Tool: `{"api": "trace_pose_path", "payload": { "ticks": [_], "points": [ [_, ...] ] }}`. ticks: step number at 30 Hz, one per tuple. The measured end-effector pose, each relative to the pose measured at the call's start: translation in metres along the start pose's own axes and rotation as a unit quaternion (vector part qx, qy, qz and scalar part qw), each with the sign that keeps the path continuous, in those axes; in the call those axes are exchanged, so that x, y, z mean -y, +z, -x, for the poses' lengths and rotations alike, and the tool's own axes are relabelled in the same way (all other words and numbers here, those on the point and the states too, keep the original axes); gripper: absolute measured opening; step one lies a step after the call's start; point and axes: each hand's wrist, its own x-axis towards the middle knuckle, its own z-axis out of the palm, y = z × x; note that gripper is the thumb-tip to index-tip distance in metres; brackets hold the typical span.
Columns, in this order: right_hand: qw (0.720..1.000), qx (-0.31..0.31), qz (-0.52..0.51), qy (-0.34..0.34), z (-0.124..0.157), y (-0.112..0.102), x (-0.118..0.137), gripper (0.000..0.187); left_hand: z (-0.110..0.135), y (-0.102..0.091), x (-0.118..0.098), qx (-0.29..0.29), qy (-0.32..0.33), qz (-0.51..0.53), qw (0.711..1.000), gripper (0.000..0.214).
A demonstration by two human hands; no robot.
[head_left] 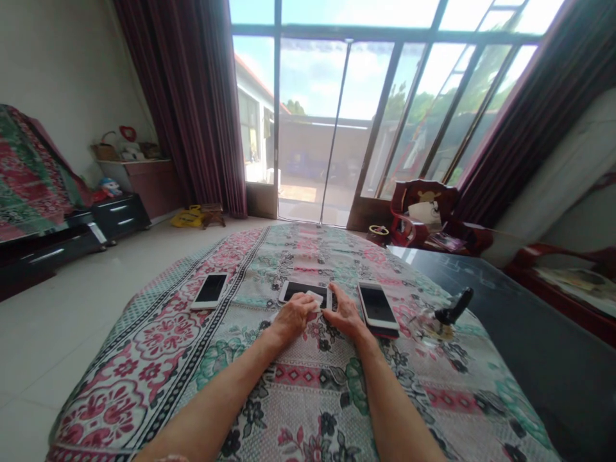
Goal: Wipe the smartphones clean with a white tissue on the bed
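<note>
A white phone with a dark screen (294, 289) lies sideways on the patterned tablecloth (317, 366), in front of me. My left hand (292, 314) is closed on a small white cloth or tissue (315, 298), pressed against the phone's screen. With thumb and fingers, my right hand (345, 313) grips the phone's right end. To the left lies a second white phone (210, 290), screen up. On the right, a third white phone (378, 305) rests on something dark red. Farther right is a clear bottle with a black spray head (452, 309).
A dark glossy table (505, 321) adjoins the cloth-covered table on the right. Beyond it stands a carved red wooden chair (423, 205) with things on it. Glass doors (332, 128) and dark purple curtains (187, 102) are ahead. A yellow bag (187, 217) is on the floor at left.
</note>
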Motion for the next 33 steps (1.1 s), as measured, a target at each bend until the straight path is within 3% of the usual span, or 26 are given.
{"api": "trace_pose_path", "payload": {
  "ticks": [8,14,17,24,29,33],
  "points": [
    [1.000,-0.005,0.005,0.001,0.000,-0.001,0.001,0.072,0.015,-0.013,0.035,-0.063,-0.099,-0.014,0.993,0.035],
    [1.000,0.002,0.001,0.010,0.002,-0.004,0.004,0.072,0.018,-0.017,0.031,-0.053,-0.152,-0.059,0.985,0.032],
    [1.000,0.007,-0.001,0.019,0.002,-0.006,0.008,0.074,0.015,-0.017,0.019,-0.027,-0.129,-0.058,0.990,0.029],
    [1.000,-0.002,0.006,0.017,0.001,-0.003,0.007,0.073,0.005,-0.007,-0.006,0.021,-0.004,-0.018,1.000,0.024],
    [1.000,-0.003,0.011,0.012,0.000,-0.001,0.003,0.073,0.005,-0.007,0.006,0.014,0.010,0.017,1.000,0.024],
    [1.000,-0.002,0.012,0.011,0.000,-0.002,0.003,0.073,0.011,-0.015,0.024,-0.001,-0.017,0.027,0.999,0.026]
  ]
}}
